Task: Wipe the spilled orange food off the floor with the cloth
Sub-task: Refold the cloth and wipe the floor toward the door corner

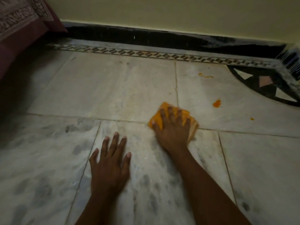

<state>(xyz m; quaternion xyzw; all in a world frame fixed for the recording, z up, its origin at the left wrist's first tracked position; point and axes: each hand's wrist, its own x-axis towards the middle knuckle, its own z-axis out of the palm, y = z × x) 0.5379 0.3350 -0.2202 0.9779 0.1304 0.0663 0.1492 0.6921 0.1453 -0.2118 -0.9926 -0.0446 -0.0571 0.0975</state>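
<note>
**Floor wipe: hands, cloth, spill**

1. Your left hand [110, 161]: nearest you, palm down, flat on the pale marble floor [113, 91]. Fingers spread wide apart, tips touching the tile; it holds nothing.

2. Your right hand [172, 127]: further forward and to the right, pressed down on the orange cloth [158, 120]. Fingers splayed over the top of the cloth, thumb on its left edge; whether the fingers curl into the fabric cannot be told.

3. The cloth: bunched beneath that palm, lying on the floor where tile joints cross, showing past the fingertips and on both sides.

4. Spilled orange food [217, 103]: a blob on the tile right of the cloth and apart from it; a small speck [252, 118] further right; a thin smear [205, 76] beyond, nearer the wall.

5. Patterned border strip [146, 53], black skirting [129, 36], then the cream wall [162, 10]. A maroon patterned fabric [19, 21] hangs at far left.
</note>
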